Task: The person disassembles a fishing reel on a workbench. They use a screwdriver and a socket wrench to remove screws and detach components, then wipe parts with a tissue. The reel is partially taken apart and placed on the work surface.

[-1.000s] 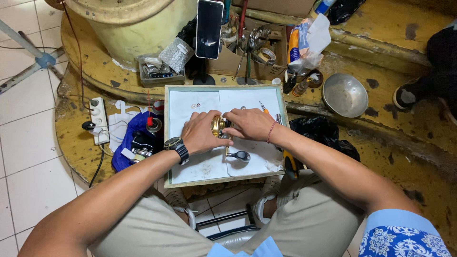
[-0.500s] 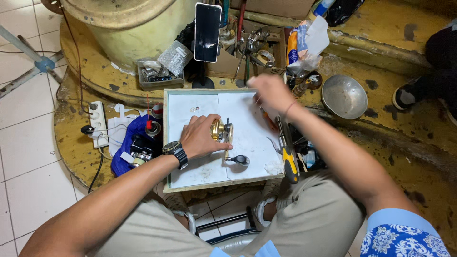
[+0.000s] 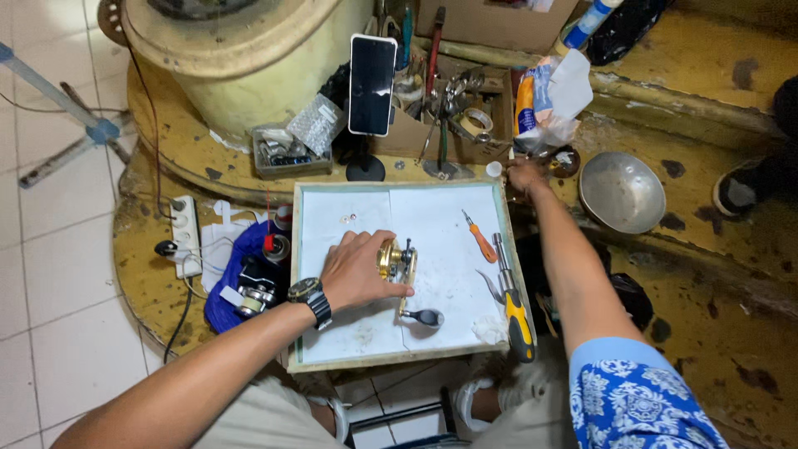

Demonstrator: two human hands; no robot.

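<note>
L hand (image 3: pixel 356 268) clamps a gold baitcasting fishing reel (image 3: pixel 397 263) on the white work tray (image 3: pixel 432 220), fingers curled over its left side, thumb under; grip looks firm, reel sits approx mid-tray, its crank arm and dark knob (image 3: pixel 424 317) hanging toward the near edge. R hand (image 3: pixel 527 175) is stretched out past the tray's far right corner, at a small round tin (image 3: pixel 566 160) beside the crumpled bag (image 3: pixel 549 98); can't tell if fingers are closed on anything, too small/hidden. To do this well, IMO: keep the L hand pinning the reel flat so it doesn't roll on the tray while the R arm reaches, and keep the forearm clear of the orange screwdriver (image 3: pixel 480 237) and yellow-handled pliers (image 3: pixel 514 304) lying w/in its path. Reel: shiny brass-gold body, compact, dark fittings on top, handle side facing right; tiny loose parts (image 3: pixel 346 219) lie apart near the tray's far left.
</note>
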